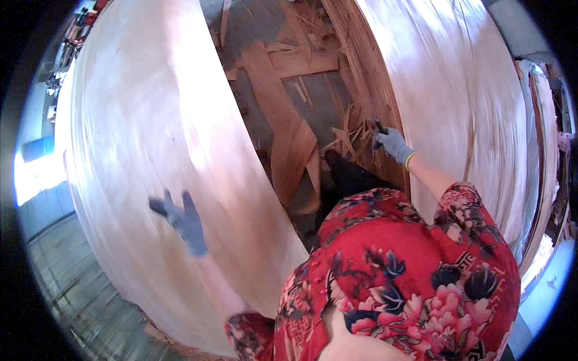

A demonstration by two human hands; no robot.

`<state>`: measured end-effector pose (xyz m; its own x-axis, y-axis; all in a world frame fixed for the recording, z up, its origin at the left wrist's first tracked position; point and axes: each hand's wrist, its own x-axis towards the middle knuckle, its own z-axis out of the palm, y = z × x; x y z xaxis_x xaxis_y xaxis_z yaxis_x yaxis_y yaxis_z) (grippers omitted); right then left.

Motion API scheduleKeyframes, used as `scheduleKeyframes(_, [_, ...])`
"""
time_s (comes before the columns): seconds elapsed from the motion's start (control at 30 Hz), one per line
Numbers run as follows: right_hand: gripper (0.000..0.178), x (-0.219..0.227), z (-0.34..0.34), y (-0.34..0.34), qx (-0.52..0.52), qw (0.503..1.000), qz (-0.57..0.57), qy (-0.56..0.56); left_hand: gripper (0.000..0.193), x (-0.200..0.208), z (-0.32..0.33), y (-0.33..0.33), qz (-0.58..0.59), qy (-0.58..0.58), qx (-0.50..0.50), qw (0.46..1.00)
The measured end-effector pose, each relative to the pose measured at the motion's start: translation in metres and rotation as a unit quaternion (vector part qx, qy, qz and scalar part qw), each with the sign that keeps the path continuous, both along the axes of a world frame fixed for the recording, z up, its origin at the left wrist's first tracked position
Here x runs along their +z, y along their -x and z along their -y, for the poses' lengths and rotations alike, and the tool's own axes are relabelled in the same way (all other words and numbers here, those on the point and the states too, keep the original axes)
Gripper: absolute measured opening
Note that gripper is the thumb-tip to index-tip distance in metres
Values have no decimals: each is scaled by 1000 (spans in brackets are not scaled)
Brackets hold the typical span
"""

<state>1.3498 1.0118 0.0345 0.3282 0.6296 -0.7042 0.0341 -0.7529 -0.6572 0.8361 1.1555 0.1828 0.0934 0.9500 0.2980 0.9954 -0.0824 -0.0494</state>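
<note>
My left hand (183,222), in a grey work glove with dark fingertips, is over the pale wood veneer sheet (132,120) on the left stack. Its fingers are spread and nothing is in them; whether it touches the sheet I cannot tell. My right hand (394,144), also gloved, is closed around a small dark hand tool (378,129). The tool's exact kind does not show. This hand is beside the layered brown edge (367,66) of the right stack, which has another pale veneer sheet (451,90) on top.
Between the stacks, a gap holds loose veneer strips (265,90) and splinters (343,138) on a grey floor. My dark shoe (334,159) is among them. Wooden planks (78,271) show at lower left. More stacked sheets (545,150) stand at far right.
</note>
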Motion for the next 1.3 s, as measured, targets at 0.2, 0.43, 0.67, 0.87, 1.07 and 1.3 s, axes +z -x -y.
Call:
scheduleKeyframes(0.2, [17, -19, -18, 22, -90, 990, -107, 14, 60, 5, -136, 2, -40, 69, -21, 997])
scheduleKeyframes(0.43, [28, -85, 8, 68, -89, 973, -144, 156, 54, 44, -31, 72, 163, 150, 170, 960])
scheduleKeyframes(0.67, [32, -253, -45, 32, -225, 952, -140, 152, 55, -77, -55, -57, 201, 222, 28, 954])
scheduleKeyframes(0.87, [44, -271, -125, 26, -380, 919, -105, -16, 56, -191, -107, -170, 169, 276, -85, 943])
scheduleKeyframes(1.07, [57, -351, -147, -7, -451, 879, -154, -28, 58, -241, -150, -201, 166, 287, -128, 935])
scheduleKeyframes(1.3, [53, -275, -144, 49, -424, 896, -114, 61, 59, -216, -118, -147, 187, 284, -96, 936])
